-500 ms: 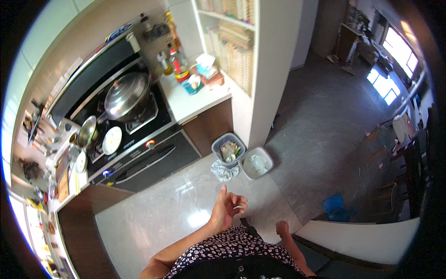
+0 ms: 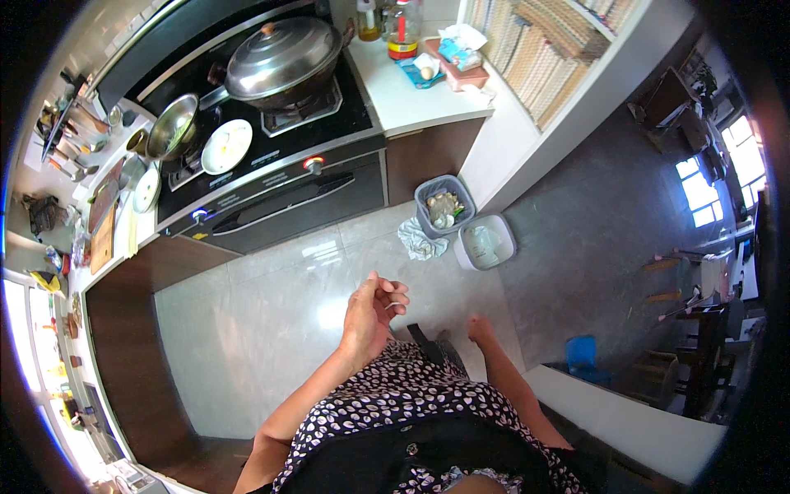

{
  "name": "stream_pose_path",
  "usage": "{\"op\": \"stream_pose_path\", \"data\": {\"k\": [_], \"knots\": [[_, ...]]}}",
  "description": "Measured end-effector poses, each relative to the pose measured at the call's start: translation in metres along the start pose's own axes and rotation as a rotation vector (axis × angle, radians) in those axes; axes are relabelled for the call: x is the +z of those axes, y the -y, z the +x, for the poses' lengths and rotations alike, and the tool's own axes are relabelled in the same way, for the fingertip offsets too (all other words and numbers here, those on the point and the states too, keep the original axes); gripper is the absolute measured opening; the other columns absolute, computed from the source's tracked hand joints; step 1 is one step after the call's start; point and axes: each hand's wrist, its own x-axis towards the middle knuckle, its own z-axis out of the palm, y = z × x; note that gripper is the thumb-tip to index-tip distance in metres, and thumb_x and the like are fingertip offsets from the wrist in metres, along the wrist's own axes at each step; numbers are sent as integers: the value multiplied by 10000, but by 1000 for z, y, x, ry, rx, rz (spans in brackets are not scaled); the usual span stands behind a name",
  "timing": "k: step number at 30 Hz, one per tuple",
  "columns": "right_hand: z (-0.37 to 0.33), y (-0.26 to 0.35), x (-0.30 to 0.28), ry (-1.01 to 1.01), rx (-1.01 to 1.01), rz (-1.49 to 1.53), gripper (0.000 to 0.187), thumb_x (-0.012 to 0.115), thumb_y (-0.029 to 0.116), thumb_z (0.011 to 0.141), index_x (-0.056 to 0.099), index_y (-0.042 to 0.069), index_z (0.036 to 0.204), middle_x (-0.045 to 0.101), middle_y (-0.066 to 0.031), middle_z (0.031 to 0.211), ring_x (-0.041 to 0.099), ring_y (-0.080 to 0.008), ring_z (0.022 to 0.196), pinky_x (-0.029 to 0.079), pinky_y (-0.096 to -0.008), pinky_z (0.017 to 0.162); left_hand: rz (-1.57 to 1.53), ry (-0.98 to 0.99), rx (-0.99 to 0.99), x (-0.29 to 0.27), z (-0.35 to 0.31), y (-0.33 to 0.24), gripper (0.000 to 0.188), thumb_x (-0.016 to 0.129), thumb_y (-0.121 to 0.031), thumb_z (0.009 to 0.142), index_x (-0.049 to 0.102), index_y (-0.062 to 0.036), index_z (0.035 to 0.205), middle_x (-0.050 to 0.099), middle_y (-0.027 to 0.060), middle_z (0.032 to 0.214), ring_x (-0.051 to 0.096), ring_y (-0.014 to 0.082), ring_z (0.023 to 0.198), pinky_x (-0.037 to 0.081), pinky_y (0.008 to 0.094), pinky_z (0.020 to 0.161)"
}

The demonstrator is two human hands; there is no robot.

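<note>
My left hand (image 2: 372,313) is held out in front of the patterned apron (image 2: 403,383), above the tiled floor. Its fingers are loosely bent and apart, and nothing is in it. My right hand (image 2: 479,329) hangs low on the right, rounded as if closed, with nothing showing in it. Ahead, a lidded steel wok (image 2: 284,62) sits on the black gas stove (image 2: 271,152). A small steel pan (image 2: 173,128) stands on the burner to its left. A white plate (image 2: 227,146) with a little food on it lies at the stove's front. Neither hand touches any of these.
A grey bin (image 2: 444,206) with scraps and a pale tub (image 2: 485,242) stand on the floor by the white shelf unit (image 2: 576,107); a crumpled plastic bag (image 2: 421,240) lies beside them. Bottles and a tissue pack (image 2: 461,47) are on the right counter. A blue chair (image 2: 583,359) stands at right.
The view has turned toward the stove and come nearer to it. My left hand stays loosely bent and my right hand still hangs at my side.
</note>
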Motion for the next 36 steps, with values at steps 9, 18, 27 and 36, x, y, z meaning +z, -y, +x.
{"op": "stream_pose_path", "data": {"k": [9, 18, 27, 36], "knots": [[81, 193, -84, 68, -65, 327, 205, 550, 213, 763, 688, 63, 776, 671, -183, 735, 657, -363, 705, 526, -443, 690, -141, -257, 206, -111, -32, -60, 318, 450, -327, 1024, 551, -68, 870, 639, 120, 930, 619, 203, 788, 487, 349, 720], [183, 275, -47, 372, -421, -170, 125, 623, 125, 767, 702, 32, 797, 673, -238, 931, 648, -405, 891, 524, -468, 777, -319, -416, 380, -182, -44, -105, 315, 424, -304, 1035, 553, -48, 904, 647, 138, 926, 631, 202, 783, 510, 339, 713], [278, 395, -21, 589, -713, -559, 144, 696, 145, 687, 735, 65, 800, 703, -168, 879, 674, -330, 868, 539, -420, 791, -425, -607, 545, -249, -43, -197, 303, 417, -282, 1033, 540, -35, 907, 631, 151, 951, 626, 216, 801, 503, 339, 715], [330, 633, -7, 430, -743, -339, 188, 697, 201, 716, 720, 67, 845, 693, -182, 884, 663, -374, 874, 535, -429, 809, -630, -767, 703, -330, -62, -243, 294, 417, -263, 1032, 549, -28, 914, 640, 150, 938, 631, 225, 800, 507, 346, 706]]}}
